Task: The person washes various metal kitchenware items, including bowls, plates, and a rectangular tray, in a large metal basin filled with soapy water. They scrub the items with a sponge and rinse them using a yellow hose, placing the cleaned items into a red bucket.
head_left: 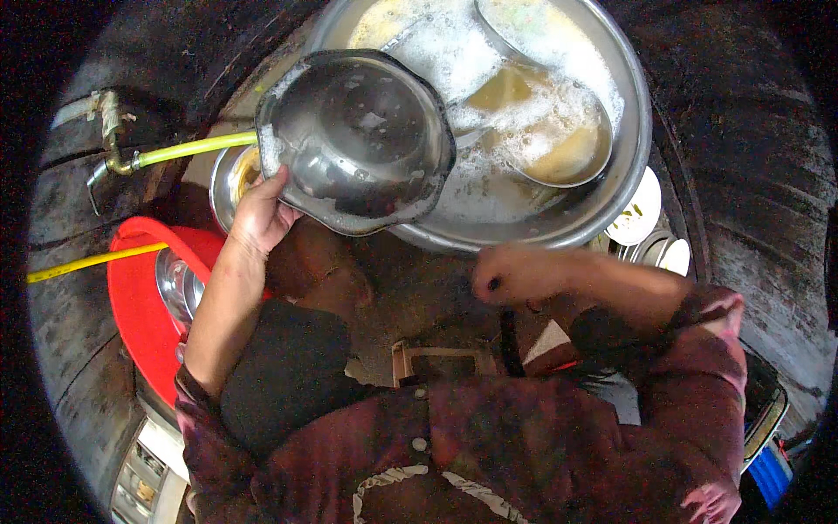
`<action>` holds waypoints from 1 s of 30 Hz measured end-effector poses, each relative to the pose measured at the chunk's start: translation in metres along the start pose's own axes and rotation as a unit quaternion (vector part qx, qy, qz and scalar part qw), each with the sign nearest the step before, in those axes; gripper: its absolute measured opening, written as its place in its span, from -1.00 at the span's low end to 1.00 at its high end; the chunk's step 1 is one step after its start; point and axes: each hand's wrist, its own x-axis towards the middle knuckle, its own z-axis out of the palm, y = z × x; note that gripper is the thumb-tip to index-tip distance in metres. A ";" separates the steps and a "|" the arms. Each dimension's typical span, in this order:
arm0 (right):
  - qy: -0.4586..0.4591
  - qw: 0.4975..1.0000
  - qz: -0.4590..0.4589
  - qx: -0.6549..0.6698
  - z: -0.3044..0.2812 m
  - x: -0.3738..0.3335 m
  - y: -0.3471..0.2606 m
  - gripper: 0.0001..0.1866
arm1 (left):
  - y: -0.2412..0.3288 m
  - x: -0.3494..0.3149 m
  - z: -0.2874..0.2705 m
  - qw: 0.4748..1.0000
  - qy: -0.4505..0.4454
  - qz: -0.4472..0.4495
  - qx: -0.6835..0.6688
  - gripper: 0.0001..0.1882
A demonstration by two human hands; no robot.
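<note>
My left hand (264, 210) grips the rim of a shiny metal bowl (358, 140) with a wavy edge, thumb on top. The bowl is held up, partly over the left edge of a large metal basin (639, 105). Inside the basin lie foamy water (454, 52) and a tilted metal pan (602, 144), partly sunk. Below the basin's near rim, my right hand (515, 274) is curled into a fist and blurred by motion. Whatever it may hold is too smeared to make out.
A yellow-green hose (196, 147) runs from a wall tap (113, 157) behind the bowl. At left stands a red tub (131, 288) with metal dishes (179, 284). White dishes (642, 210) lie right of the basin. A small wooden stool (441, 356) is by my legs.
</note>
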 end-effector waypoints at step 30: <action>0.379 0.907 0.182 -0.014 -0.090 0.071 -0.022 -0.59 | -0.004 0.000 -0.008 0.999 -0.048 -0.014 -0.004 -0.69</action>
